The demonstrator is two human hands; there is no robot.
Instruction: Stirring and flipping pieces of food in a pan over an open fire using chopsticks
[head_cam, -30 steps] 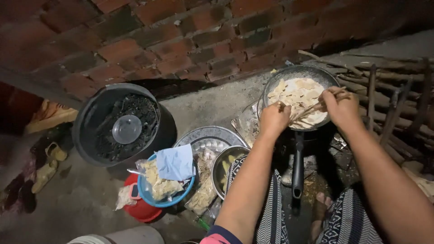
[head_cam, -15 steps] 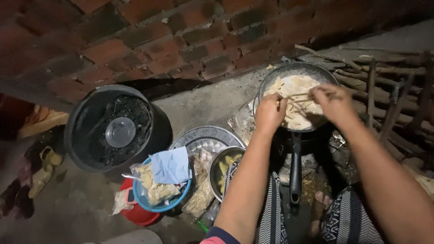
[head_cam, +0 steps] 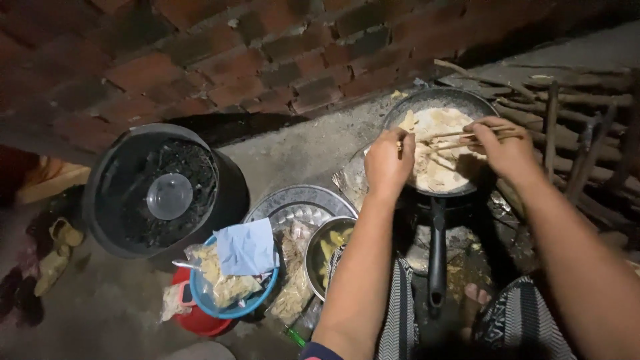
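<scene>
Head view: right hand (head_cam: 510, 150) pinches chopsticks (head_cam: 460, 139) inside pan (head_cam: 433, 100) rim, left hand (head_cam: 389, 163) closed alongside.

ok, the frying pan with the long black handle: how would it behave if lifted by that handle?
The frying pan is probably front-heavy: it is full of pale food, and its handle is long and thin, so it would likely dip forward. The loose pieces could slide. Both hands are busy with chopsticks.

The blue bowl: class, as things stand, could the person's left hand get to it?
Probably yes. The left hand is over the frying pan, but the blue bowl lies on that same side, beside the left forearm, topped only by a cloth.
</scene>
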